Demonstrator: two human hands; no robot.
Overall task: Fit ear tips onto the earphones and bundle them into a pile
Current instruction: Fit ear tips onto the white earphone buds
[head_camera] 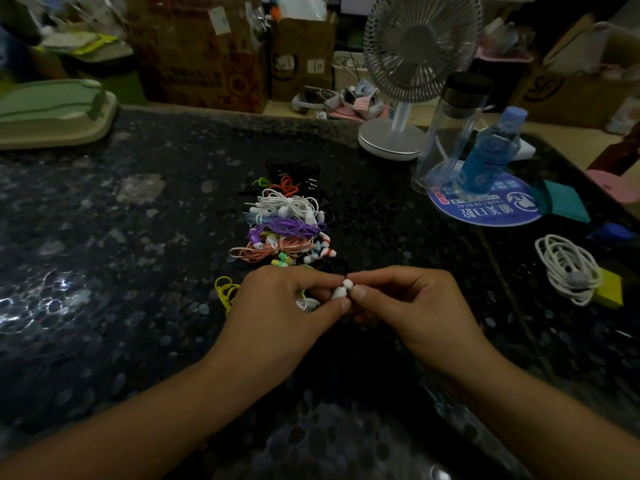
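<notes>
Clearly the white earbud (338,292) is tiny, light and slick, its ear tip (347,283) soft, so it wants a fingertip pinch on the hard body; the left hand (280,306) pinches that body while the right hand (412,303) pinches the tip, above the table (138,271), near the bundled earphones (287,220)

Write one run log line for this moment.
left hand: pinches white earbud | right hand: fits ear tip | pile: behind

Glossy dark speckled stone countertop (145,237); smooth clear plastic tumbler (446,133) near its far right edge; matt brown cardboard boxes (207,53) beyond the far edge.
</notes>
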